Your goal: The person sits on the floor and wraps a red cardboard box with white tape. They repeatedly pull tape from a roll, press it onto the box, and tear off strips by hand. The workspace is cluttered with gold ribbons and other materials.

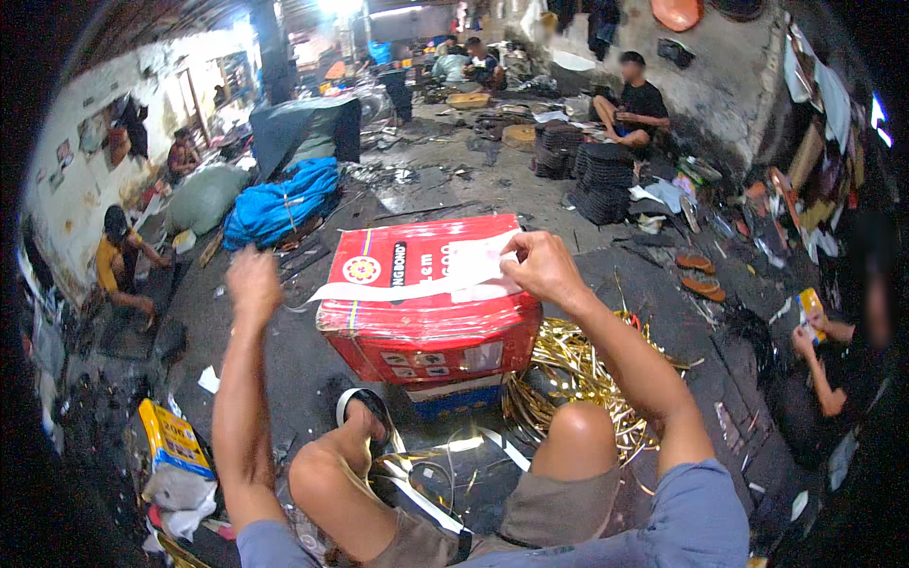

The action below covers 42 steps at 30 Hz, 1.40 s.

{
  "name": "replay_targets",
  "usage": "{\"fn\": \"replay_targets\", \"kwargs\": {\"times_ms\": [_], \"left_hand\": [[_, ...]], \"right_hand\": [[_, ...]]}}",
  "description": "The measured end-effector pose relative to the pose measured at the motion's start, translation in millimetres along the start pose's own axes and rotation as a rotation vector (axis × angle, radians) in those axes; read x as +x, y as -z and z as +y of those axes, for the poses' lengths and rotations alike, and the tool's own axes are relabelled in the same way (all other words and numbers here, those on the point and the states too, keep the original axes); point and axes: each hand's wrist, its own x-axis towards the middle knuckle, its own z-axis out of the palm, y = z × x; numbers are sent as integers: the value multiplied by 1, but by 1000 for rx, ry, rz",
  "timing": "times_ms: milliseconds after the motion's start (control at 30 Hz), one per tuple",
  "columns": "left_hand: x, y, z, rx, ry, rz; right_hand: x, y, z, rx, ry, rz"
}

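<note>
While the right hand point(546, 272) pinches the narrow white strip point(398, 290) across the red cardboard carton point(379, 333), uneven pulling by the curled left hand point(254, 284) (its grip, blurred, I cannot tell) could twist the strip.

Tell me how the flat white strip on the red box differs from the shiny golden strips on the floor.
The flat white strip looks dull and pale; the shiny golden strips glint. The white strip lies drawn out across the red rectangular box, pinched by the right hand; the golden strips lie in a tangled heap on the dark floor. Both are long and narrow.
</note>
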Motion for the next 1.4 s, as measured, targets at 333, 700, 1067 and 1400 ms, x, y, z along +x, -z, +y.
{"fn": "replay_targets", "kwargs": {"times_ms": [333, 700, 1067, 1400], "left_hand": [[20, 78, 312, -1657, -30, -293], [19, 84, 317, -1541, -123, -145], [22, 92, 307, -1710, -16, -469], [21, 85, 310, -1686, 7, -394]], "right_hand": [[-18, 0, 8, -129, 7, 58], [-29, 22, 29, -186, 322, -5], [-21, 30, 38, -255, 520, -141], [-22, 11, 48, 70, 286, 33]]}}
